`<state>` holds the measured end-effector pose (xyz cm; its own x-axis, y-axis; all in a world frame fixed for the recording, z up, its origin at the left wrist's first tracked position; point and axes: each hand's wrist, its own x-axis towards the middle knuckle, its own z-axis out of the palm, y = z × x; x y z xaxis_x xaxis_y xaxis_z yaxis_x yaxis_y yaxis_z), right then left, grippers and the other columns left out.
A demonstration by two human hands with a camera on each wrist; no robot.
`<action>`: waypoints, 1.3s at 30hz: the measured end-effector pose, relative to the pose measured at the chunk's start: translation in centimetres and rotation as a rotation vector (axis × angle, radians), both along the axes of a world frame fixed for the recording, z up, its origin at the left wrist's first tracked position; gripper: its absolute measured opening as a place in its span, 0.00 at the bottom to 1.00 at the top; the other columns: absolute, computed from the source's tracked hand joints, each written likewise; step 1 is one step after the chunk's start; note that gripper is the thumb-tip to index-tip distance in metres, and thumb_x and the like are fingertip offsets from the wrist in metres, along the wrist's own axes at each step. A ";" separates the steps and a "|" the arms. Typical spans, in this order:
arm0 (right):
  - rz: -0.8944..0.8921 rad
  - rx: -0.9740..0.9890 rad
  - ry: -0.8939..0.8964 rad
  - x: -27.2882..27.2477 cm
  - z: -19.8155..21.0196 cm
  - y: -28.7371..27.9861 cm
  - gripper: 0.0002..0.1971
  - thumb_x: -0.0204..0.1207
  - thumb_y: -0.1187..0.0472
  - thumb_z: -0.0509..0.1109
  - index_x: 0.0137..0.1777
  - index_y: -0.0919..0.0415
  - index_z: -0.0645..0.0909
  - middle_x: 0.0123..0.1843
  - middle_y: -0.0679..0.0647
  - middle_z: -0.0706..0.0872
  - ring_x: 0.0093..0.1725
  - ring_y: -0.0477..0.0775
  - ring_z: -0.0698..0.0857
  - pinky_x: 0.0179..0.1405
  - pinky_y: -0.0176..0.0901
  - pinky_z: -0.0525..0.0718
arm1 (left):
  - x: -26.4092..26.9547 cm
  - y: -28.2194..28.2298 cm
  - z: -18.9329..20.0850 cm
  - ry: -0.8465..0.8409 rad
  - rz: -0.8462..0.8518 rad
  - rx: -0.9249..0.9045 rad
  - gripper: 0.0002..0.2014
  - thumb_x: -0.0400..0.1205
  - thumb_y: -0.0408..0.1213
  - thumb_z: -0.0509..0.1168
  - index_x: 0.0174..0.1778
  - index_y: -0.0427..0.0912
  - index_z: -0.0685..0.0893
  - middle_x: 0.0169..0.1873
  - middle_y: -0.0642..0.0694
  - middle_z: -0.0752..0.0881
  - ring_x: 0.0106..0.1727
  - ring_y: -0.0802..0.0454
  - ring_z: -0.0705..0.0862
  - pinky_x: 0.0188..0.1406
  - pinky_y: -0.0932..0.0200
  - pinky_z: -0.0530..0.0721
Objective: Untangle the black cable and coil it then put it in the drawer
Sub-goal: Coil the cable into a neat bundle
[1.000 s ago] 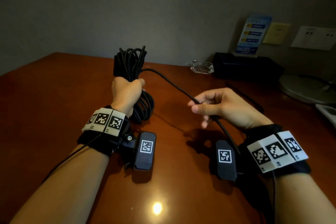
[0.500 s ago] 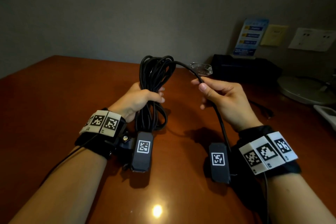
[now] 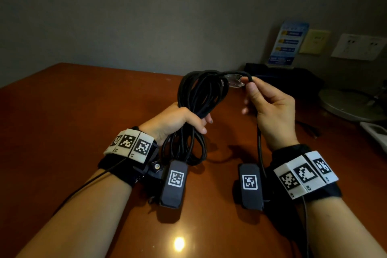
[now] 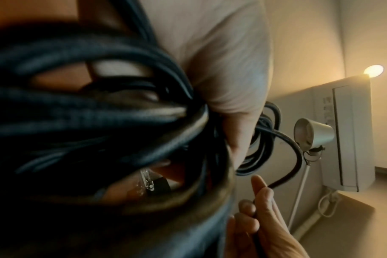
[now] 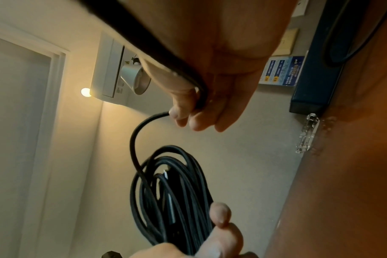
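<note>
The black cable (image 3: pixel 199 98) hangs as a bundle of several loops above the brown table (image 3: pixel 62 121). My left hand (image 3: pixel 180 120) grips the bundle at its middle, fingers curled round it. One loose strand arcs off the top of the coil to my right hand (image 3: pixel 270 109), which pinches it between thumb and fingers and lets the tail run down past the wrist. In the right wrist view the cable (image 5: pixel 166 192) loops sit below my right hand (image 5: pixel 188 108). The left wrist view is filled by blurred cable (image 4: pixel 99 122) loops. No drawer is in view.
At the back right stand a dark box (image 3: pixel 282 79), a clear glass piece (image 3: pixel 235 81), a blue card (image 3: pixel 289 44) and a grey round lamp base (image 3: pixel 351 107). Wall sockets (image 3: pixel 358 47) sit behind. A white object (image 3: pixel 377 134) lies at the right edge.
My left hand has tilted the coil and brought it toward the middle. My right hand has risen and carried the loose strand up over the top of the bundle.
</note>
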<state>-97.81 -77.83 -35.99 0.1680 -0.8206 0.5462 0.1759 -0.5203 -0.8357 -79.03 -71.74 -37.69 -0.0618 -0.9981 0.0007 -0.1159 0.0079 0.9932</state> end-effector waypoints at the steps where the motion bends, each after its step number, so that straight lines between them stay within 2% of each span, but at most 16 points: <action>1: -0.013 0.023 -0.013 -0.1 0.0 -0.1 0.12 0.82 0.67 0.66 0.62 0.65 0.84 0.31 0.47 0.84 0.25 0.44 0.79 0.26 0.32 0.81 | -0.2 0.0 0.1 -0.012 -0.039 -0.012 0.12 0.65 0.22 0.71 0.42 0.36 0.86 0.28 0.52 0.82 0.30 0.58 0.82 0.42 0.58 0.79; 3: -0.035 0.062 -0.023 -0.1 -0.1 -0.3 0.11 0.82 0.66 0.67 0.62 0.63 0.84 0.31 0.54 0.81 0.23 0.44 0.78 0.24 0.32 0.80 | -0.5 0.0 0.2 -0.024 -0.085 -0.029 0.12 0.67 0.19 0.70 0.44 0.34 0.85 0.27 0.51 0.81 0.29 0.57 0.82 0.39 0.60 0.79; 5: -0.040 0.090 -0.016 0.0 -0.3 -0.3 0.11 0.81 0.64 0.68 0.62 0.58 0.84 0.31 0.56 0.81 0.21 0.44 0.77 0.23 0.33 0.80 | -0.6 0.0 0.2 -0.029 -0.116 -0.047 0.12 0.68 0.17 0.70 0.45 0.32 0.85 0.28 0.49 0.81 0.30 0.56 0.82 0.38 0.61 0.81; 7: -0.025 0.139 -0.014 0.2 -0.6 -0.5 0.11 0.81 0.62 0.69 0.62 0.56 0.85 0.30 0.54 0.81 0.21 0.44 0.76 0.21 0.33 0.79 | -0.7 0.0 0.3 -0.038 -0.143 -0.064 0.12 0.68 0.16 0.70 0.46 0.30 0.84 0.28 0.49 0.82 0.31 0.56 0.82 0.37 0.63 0.81; 11: 0.012 0.230 0.003 1.0 -0.9 -0.4 0.15 0.80 0.59 0.69 0.64 0.62 0.85 0.26 0.45 0.82 0.23 0.41 0.77 0.19 0.33 0.78 | -0.8 0.1 0.3 -0.035 -0.198 -0.086 0.14 0.70 0.13 0.68 0.51 0.20 0.81 0.28 0.54 0.84 0.33 0.60 0.84 0.39 0.67 0.81; 13: 0.024 0.234 0.022 1.3 -0.9 -0.2 0.13 0.80 0.59 0.69 0.62 0.59 0.86 0.25 0.44 0.82 0.24 0.40 0.76 0.18 0.33 0.78 | -0.7 0.3 0.3 -0.013 -0.238 -0.084 0.15 0.69 0.16 0.69 0.51 0.22 0.81 0.29 0.52 0.85 0.34 0.59 0.85 0.40 0.66 0.81; 16: 0.027 0.192 0.044 1.6 -0.6 0.4 0.12 0.80 0.57 0.69 0.60 0.57 0.87 0.30 0.54 0.81 0.24 0.44 0.74 0.18 0.34 0.77 | -0.7 0.5 0.2 0.028 -0.285 -0.041 0.13 0.67 0.19 0.70 0.47 0.29 0.83 0.30 0.51 0.85 0.35 0.58 0.84 0.41 0.64 0.82; 19: 0.022 0.127 -0.004 1.4 0.2 0.9 0.10 0.80 0.59 0.69 0.57 0.56 0.88 0.33 0.49 0.88 0.22 0.44 0.75 0.17 0.33 0.76 | -1.1 0.6 0.2 0.049 -0.312 0.005 0.12 0.65 0.21 0.71 0.41 0.38 0.86 0.31 0.48 0.84 0.35 0.54 0.84 0.42 0.61 0.81; 23: 0.041 0.102 -0.063 1.1 0.6 1.1 0.08 0.81 0.60 0.68 0.54 0.53 0.88 0.31 0.47 0.89 0.21 0.41 0.77 0.16 0.32 0.74 | -1.8 0.6 0.6 -0.023 -0.334 -0.028 0.10 0.65 0.22 0.71 0.39 0.39 0.85 0.31 0.47 0.83 0.38 0.52 0.83 0.45 0.61 0.82; 27: 0.072 0.204 -0.022 1.6 -0.6 0.6 0.11 0.83 0.62 0.66 0.60 0.63 0.86 0.20 0.47 0.79 0.16 0.43 0.72 0.15 0.33 0.72 | -1.7 0.6 0.5 -0.039 -0.323 -0.030 0.10 0.64 0.24 0.71 0.39 0.38 0.85 0.31 0.47 0.83 0.37 0.54 0.83 0.44 0.62 0.82; 29: 0.086 0.248 0.028 1.8 -0.7 0.5 0.10 0.83 0.67 0.65 0.55 0.63 0.88 0.18 0.48 0.77 0.15 0.44 0.70 0.15 0.33 0.71 | -1.6 0.6 0.4 -0.038 -0.321 -0.033 0.10 0.64 0.24 0.71 0.39 0.38 0.85 0.31 0.49 0.84 0.37 0.54 0.83 0.44 0.61 0.82; 31: 0.109 0.274 0.080 1.9 -0.8 0.4 0.19 0.81 0.72 0.62 0.38 0.55 0.89 0.17 0.51 0.77 0.15 0.45 0.71 0.15 0.32 0.70 | -1.5 0.6 0.3 -0.036 -0.310 -0.039 0.10 0.64 0.23 0.71 0.39 0.38 0.85 0.31 0.49 0.85 0.38 0.53 0.84 0.45 0.61 0.83; 33: 0.134 0.289 0.124 2.0 -1.1 0.5 0.24 0.81 0.72 0.62 0.26 0.54 0.87 0.19 0.58 0.78 0.19 0.53 0.72 0.15 0.33 0.70 | -1.4 0.5 0.2 -0.002 -0.281 -0.028 0.10 0.63 0.23 0.71 0.38 0.38 0.86 0.31 0.48 0.85 0.38 0.52 0.84 0.44 0.60 0.83; 34: 0.148 0.292 0.135 2.2 -1.2 0.5 0.23 0.81 0.70 0.63 0.26 0.55 0.86 0.22 0.63 0.77 0.22 0.55 0.73 0.15 0.34 0.70 | -1.3 0.5 0.1 0.026 -0.260 -0.026 0.10 0.63 0.23 0.71 0.37 0.38 0.86 0.31 0.48 0.85 0.37 0.52 0.84 0.42 0.60 0.83; 36: 0.161 0.293 0.168 2.5 -1.3 0.5 0.17 0.82 0.65 0.65 0.31 0.57 0.85 0.28 0.65 0.76 0.25 0.56 0.71 0.15 0.34 0.71 | -1.2 0.5 -0.2 0.076 -0.194 -0.042 0.10 0.63 0.23 0.71 0.37 0.39 0.87 0.31 0.48 0.85 0.35 0.54 0.84 0.40 0.62 0.81; 39: 0.215 0.275 0.250 2.8 -1.6 0.8 0.20 0.84 0.63 0.65 0.29 0.55 0.83 0.26 0.60 0.75 0.19 0.47 0.69 0.16 0.32 0.72 | -0.9 0.0 -0.9 0.228 -0.049 -0.028 0.12 0.61 0.25 0.73 0.40 0.38 0.88 0.33 0.47 0.85 0.35 0.53 0.85 0.41 0.59 0.80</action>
